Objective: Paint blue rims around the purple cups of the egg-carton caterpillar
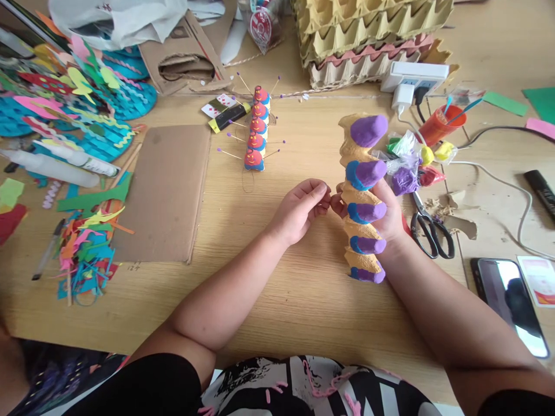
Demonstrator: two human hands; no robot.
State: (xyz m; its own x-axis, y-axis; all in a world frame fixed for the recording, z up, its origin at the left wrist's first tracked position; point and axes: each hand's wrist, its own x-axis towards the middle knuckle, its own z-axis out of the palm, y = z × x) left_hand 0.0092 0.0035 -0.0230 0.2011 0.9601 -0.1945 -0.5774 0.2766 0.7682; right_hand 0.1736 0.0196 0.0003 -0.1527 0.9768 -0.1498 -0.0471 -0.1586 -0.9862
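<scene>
My right hand (392,215) grips a strip of egg carton (353,227) from behind, holding it up on end. The strip's bumps are coated purple and blue, with bare tan cardboard between them. To its left, my left hand (300,209) is closed, thumb pressed to the curled fingers. Its fingertips almost meet those of the right hand; whatever they pinch is too small to make out. Farther back on the table stands a painted egg-carton caterpillar (257,133), with red, blue and cream segments and thin purple-tipped sticks at its sides.
Stacked egg trays (347,46) stand at the back. On the right are scissors (427,225), an orange cup (442,124), bagged clay (405,167), a power adapter (414,75) with cables, and a phone (511,303). A cardboard sheet (162,185) and paper scraps (93,248) lie left.
</scene>
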